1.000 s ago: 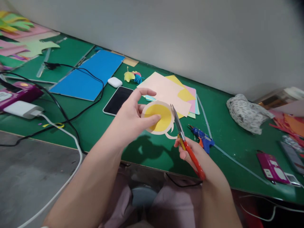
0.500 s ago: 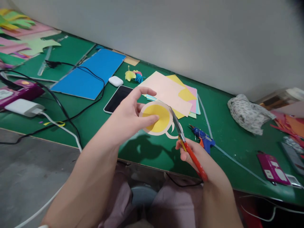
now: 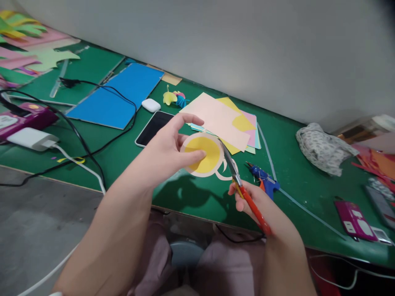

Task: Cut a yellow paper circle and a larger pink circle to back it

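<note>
My left hand (image 3: 168, 150) pinches a round paper disc (image 3: 200, 166), yellow in the middle with a pale pink border, thumb on top and fingers behind. Closed round the handles of a pair of red-handled scissors (image 3: 251, 205) is my right hand (image 3: 249, 195). The blades lie along the disc's right edge. From that edge a thin curled pale strip (image 3: 222, 176) hangs down beside the blades. Both hands are above the green table (image 3: 191, 197). Just behind the disc lies a stack of coloured paper sheets (image 3: 212, 117), pale pink on top.
A blue glue gun (image 3: 267, 181) lies right of my right hand. Behind my left hand are a phone (image 3: 154, 127) and a white case (image 3: 151, 105). Cables, a purple power strip (image 3: 31, 119) and a blue board (image 3: 117, 98) are at left; a purple block (image 3: 354, 218) is at right.
The scissor blades have shifted very slightly against the disc's right edge. Both hands keep nearly the same place and grip.
</note>
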